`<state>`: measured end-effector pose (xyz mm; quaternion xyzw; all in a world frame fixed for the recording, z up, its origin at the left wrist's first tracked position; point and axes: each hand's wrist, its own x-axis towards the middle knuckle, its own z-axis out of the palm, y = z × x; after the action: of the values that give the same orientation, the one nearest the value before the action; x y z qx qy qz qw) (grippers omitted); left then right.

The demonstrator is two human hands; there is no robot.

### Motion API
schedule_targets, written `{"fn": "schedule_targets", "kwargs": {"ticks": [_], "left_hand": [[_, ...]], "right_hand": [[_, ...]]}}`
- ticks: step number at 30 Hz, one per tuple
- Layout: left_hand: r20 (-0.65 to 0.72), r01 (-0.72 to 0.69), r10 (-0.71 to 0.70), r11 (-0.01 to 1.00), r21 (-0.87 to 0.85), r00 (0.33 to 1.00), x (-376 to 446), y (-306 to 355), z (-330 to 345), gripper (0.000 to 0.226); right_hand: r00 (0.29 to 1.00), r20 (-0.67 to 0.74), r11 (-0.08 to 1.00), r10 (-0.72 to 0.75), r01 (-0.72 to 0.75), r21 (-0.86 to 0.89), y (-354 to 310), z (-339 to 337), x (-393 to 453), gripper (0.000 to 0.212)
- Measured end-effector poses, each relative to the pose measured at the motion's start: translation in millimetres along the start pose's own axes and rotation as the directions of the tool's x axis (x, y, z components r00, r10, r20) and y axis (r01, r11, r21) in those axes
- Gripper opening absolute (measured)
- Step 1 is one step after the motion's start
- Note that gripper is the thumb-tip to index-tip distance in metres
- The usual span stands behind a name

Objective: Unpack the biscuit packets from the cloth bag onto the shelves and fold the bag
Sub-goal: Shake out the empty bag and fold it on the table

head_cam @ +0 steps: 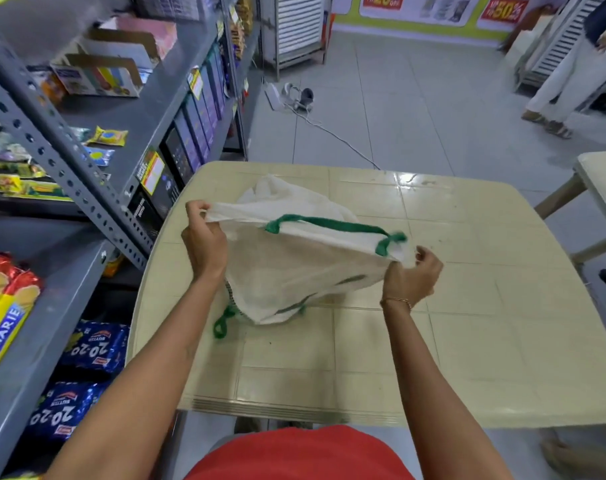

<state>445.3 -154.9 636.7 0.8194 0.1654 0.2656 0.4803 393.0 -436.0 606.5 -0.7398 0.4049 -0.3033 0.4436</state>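
A white cloth bag [294, 271] with green handles is held just above the cream plastic table [467, 323]. My left hand [202, 237] pinches its upper left corner. My right hand [412, 275] pinches the right corner beside a green handle. The cloth hangs slack between them, and its lower edge rests on the table. A second green handle trails near the table's left side. Biscuit packets lie on the grey shelves [62, 306] at left: red and yellow Marie packets [3, 306] and blue 20-20 packets [93, 348]. I cannot tell if anything is inside the bag.
The metal shelf rack stands close against the table's left edge, holding boxes and small yellow packets [109, 136]. A cable and power strip [294, 98] lie on the tiled floor beyond. Another person stands at the far right [564, 81]. A second table [603, 181] sits to the right.
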Motion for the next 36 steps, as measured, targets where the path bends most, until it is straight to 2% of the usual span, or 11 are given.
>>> {"fn": "schedule_targets", "kwargs": {"ticks": [2, 4, 8, 11, 17, 21, 23, 26, 29, 33, 36], "left_hand": [[-0.112, -0.001, -0.005, 0.999, -0.051, 0.994, 12, -5, -17, 0.016], [-0.145, 0.115, -0.117, 0.993, -0.027, 0.982, 25, -15, -31, 0.017], [0.041, 0.362, -0.388, 0.890, 0.277, 0.921, 62, -38, -34, 0.023], [0.135, 0.447, -0.446, 0.894, 0.029, 0.885, 91, -17, -20, 0.028], [0.018, 0.143, -0.150, 0.887, -0.440, 0.989, 143, 57, -21, 0.038], [-0.148, 0.005, -0.121, 0.789, -0.614, 0.982, 137, 65, -36, 0.042], [-0.198, -0.012, -0.152, 0.765, -0.644, 0.968, 119, 39, -37, 0.035], [-0.203, 0.056, -0.242, 0.762, -0.645, 0.949, 67, -21, -34, 0.024], [-0.109, 0.288, -0.364, 0.859, -0.423, 0.925, -12, -75, -37, 0.032], [0.070, 0.481, -0.476, 0.871, -0.100, 0.877, -74, -130, -58, 0.045], [0.253, 0.554, -0.571, 0.820, 0.141, 0.781, -83, -161, -78, 0.044]], "right_hand": [[0.967, 0.006, 0.962, 0.255, -0.254, 0.105, 9, 3, 11, 0.033], [0.924, 0.152, 0.936, 0.352, -0.345, -0.068, 22, 8, 13, 0.028], [0.842, 0.437, 0.948, 0.317, -0.295, -0.118, 12, 26, 30, 0.040], [0.768, 0.601, 0.958, 0.219, -0.288, 0.019, -37, 44, 57, 0.056], [0.913, 0.392, 0.776, -0.110, -0.168, 0.609, -149, 28, 89, 0.026], [0.928, 0.247, 0.696, -0.279, 0.018, 0.718, -146, -3, 84, 0.025], [0.927, 0.209, 0.737, -0.312, 0.098, 0.668, -119, -9, 74, 0.026], [0.952, 0.208, 0.845, -0.225, 0.085, 0.528, -51, -9, 47, 0.037], [0.957, 0.285, 0.951, -0.053, -0.039, 0.308, 38, -14, 13, 0.034], [0.902, 0.406, 0.986, 0.146, -0.168, 0.019, 114, -35, -10, 0.027], [0.788, 0.567, 0.959, 0.240, -0.100, -0.267, 132, -54, -4, 0.023]]}}
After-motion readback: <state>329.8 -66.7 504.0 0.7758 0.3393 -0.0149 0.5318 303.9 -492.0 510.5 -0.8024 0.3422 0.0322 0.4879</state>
